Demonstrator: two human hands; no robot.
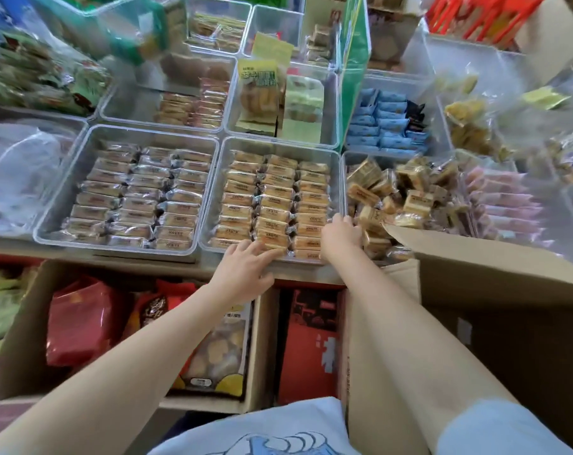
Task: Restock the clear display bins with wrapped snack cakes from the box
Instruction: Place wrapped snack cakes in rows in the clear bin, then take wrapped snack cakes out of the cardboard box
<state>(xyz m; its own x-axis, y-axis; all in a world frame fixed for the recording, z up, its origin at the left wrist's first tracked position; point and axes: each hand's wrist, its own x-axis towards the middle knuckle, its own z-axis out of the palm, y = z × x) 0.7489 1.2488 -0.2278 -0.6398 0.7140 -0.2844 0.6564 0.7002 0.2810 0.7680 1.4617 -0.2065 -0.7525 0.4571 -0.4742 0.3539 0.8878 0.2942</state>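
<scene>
at centre frame, the left hand [242, 269] is pressing relaxed, straight fingers on the snack cakes [272, 239] lining the middle clear bin [336, 178]; the right hand [341, 236] is reaching over its right edge, grip hidden.

We see a crowded shop counter [91, 254], red gift boxes stacked at far right [475, 14], green upright divider panel [354, 60], even daylight.
</scene>
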